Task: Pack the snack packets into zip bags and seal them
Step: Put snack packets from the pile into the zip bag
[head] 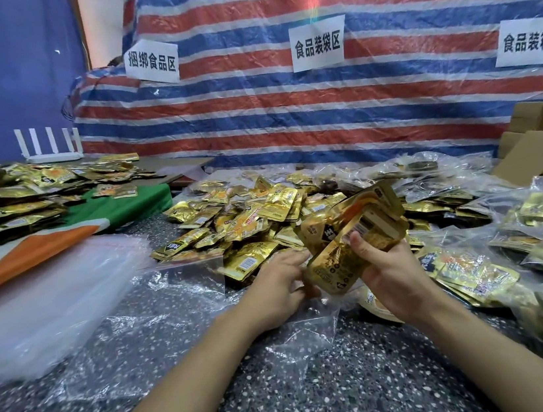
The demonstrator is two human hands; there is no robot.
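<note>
— What can go wrong from here?

— Your stack of snack packets is fanned out, its far end splayed toward one o'clock. Foil is slick, so I'd judge a packet could slide off and drop into the loose pile at twelve o'clock, leaving this bag short. The clear zip bag lies limp on the table just under your hands, and I can't see its mouth held open. Push the stack at it like that and a corner will likely snag or crumple the film.

— And my fingers?

— Your right hand grips the stack from its three o'clock side, thumb curled across the top face, the other fingers wrapped beneath and hidden. Your left hand sits at nine o'clock of the stack, fingers nearly straight and a little spread, tips touching its near corner and the film. It grips nothing. The stack is raised off the table between your hands, not yet in the bag.
</note>
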